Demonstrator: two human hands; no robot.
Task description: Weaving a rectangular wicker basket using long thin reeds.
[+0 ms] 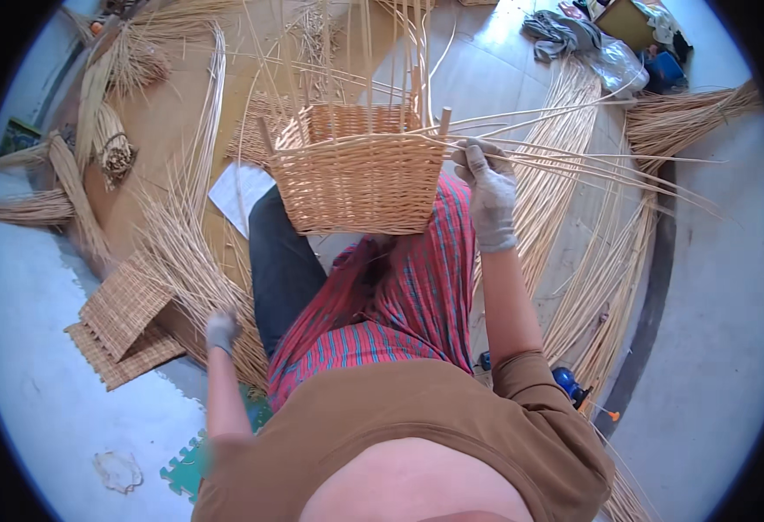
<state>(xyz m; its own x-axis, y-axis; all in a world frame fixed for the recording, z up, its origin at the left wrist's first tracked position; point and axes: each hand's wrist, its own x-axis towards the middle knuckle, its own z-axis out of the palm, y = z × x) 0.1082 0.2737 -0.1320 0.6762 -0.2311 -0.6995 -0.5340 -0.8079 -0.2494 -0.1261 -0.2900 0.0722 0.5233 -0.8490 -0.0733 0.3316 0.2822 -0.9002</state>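
Note:
A woven rattan basket (356,187), with long upright stakes and a short stick at each near corner, rests over my lap. Just beside its right corner, my gloved right hand (477,163) is closed on several pale weaving strands (573,159) that stretch out to the right. My gloved left hand (222,331) is down at the left of my legs, near a loose sheaf of reeds (190,270); it is blurred and its fingers are unclear.
Two woven panels (123,313) lie at the left. Reed bundles (119,148) surround me on the floor. A grey cloth (551,35), a box (625,22) and plastic bags (625,74) are at the back right. A blue tool (564,380) lies by my right arm, a green foam mat (182,470) lower left.

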